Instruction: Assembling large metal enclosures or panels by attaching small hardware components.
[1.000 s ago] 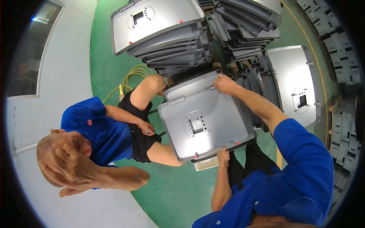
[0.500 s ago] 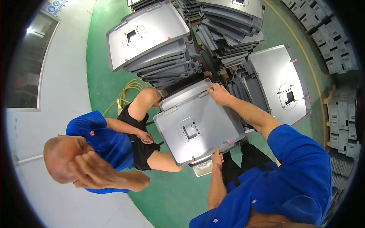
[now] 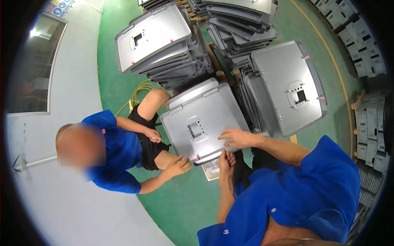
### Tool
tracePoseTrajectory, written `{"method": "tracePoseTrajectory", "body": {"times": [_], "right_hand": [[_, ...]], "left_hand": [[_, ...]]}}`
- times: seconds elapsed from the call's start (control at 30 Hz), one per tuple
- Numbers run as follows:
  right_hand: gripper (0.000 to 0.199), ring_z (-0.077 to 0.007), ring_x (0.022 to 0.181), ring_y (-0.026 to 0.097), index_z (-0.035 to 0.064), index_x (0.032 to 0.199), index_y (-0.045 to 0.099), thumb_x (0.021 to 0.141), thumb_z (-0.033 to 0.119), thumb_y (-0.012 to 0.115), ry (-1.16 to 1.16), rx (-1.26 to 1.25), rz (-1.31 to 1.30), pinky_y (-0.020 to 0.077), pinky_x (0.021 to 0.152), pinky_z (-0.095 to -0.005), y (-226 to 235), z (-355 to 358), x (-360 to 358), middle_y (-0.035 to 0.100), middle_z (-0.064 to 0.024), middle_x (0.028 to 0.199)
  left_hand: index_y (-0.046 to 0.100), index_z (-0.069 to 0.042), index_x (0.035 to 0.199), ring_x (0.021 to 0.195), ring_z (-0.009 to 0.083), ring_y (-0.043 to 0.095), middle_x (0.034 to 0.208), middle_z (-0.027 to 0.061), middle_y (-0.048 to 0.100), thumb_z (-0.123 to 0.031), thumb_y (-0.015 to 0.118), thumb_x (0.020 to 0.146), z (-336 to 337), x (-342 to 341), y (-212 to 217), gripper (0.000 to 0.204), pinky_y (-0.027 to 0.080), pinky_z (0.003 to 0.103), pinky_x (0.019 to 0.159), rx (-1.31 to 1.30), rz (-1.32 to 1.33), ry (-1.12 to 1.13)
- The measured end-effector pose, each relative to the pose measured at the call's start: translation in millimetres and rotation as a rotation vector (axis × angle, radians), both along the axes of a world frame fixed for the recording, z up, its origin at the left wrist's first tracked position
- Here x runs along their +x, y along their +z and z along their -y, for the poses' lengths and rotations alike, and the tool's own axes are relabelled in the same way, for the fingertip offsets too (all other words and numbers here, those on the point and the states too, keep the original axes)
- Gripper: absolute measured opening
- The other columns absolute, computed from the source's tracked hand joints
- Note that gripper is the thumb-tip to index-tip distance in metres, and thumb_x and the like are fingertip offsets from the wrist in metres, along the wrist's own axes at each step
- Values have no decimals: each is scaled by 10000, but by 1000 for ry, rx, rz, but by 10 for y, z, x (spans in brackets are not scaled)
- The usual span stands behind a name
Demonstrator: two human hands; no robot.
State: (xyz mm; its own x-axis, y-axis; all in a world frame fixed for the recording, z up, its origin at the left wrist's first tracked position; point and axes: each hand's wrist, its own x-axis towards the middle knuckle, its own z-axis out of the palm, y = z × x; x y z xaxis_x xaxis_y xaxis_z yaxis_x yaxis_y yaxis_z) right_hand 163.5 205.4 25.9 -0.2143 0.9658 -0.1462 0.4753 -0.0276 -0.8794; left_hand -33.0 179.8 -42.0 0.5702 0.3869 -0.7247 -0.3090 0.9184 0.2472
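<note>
A grey metal panel (image 3: 213,119) lies in front of me, with a square cut-out, hinges along its far edge and a red piece (image 3: 197,158) at its near corner. Across its near right part rests my right hand (image 3: 239,138), fingers stretched out over the surface. My left hand (image 3: 227,162) is closed at the panel's near edge; what its curled fingers hold, if anything, is hidden. Beside the near left corner is a co-worker's hand (image 3: 179,165). The co-worker's other hand (image 3: 153,135) rests near the lap.
Stacks of similar panels stand behind, with one top panel (image 3: 156,37) at the left and another panel (image 3: 283,90) at the right. Under the near edge sits a pale tray (image 3: 211,176) of small parts. A yellow hose (image 3: 141,88) coils on the green floor.
My right hand has left the panel's far hinge and come to its near right part. The co-worker's raised hand has dropped to the panel's near left corner. My view has shifted slightly.
</note>
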Motion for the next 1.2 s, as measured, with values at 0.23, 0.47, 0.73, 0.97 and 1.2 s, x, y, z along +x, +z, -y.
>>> {"method": "tracePoseTrajectory", "body": {"times": [0.23, 0.47, 0.73, 0.97, 1.2], "right_hand": [[296, -344, 1123, 537, 81, 1131, 653, 852, 170, 609, 57, 147, 156, 446, 958, -410, 540, 700, 73, 579, -171, 1187], [222, -310, 1021, 555, 72, 975, 681, 761, 133, 674, 35, 250, 226, 470, 883, -394, 428, 1511, 189, 582, -125, 1114], [189, -305, 1031, 553, 39, 903, 672, 739, 133, 673, 43, 337, 229, 470, 885, -387, 326, 2035, 325, 589, -129, 1144], [189, -287, 993, 575, 18, 899, 641, 770, 155, 631, 55, 486, 234, 480, 866, -377, 323, 2168, 447, 631, -117, 1055], [192, -298, 967, 577, 7, 928, 632, 793, 142, 614, 38, 457, 69, 491, 855, -371, 246, 2369, 545, 630, -125, 1053]], "left_hand": [[590, -33, 1083, 896, 198, 625, 993, 90, 652, -373, 358, 1030, 239, 304, 422, 415, 508, 354, 796, 83, 145, 219], [549, 12, 1222, 942, 219, 621, 1084, 112, 643, -395, 316, 1036, 987, 524, 541, 505, 504, 360, 785, 19, 136, 114], [533, -64, 1159, 982, 214, 610, 1068, 86, 617, -386, 323, 1038, 1563, 699, 744, 403, 527, 392, 836, -4, 15, 97], [567, -67, 1105, 943, 198, 608, 1044, 70, 625, -343, 368, 1032, 1741, 777, 720, 349, 516, 388, 809, 72, -20, 109], [571, -89, 1134, 911, 183, 594, 1049, 54, 616, -367, 401, 1009, 1832, 841, 906, 349, 478, 328, 740, 163, -134, -59]]}}
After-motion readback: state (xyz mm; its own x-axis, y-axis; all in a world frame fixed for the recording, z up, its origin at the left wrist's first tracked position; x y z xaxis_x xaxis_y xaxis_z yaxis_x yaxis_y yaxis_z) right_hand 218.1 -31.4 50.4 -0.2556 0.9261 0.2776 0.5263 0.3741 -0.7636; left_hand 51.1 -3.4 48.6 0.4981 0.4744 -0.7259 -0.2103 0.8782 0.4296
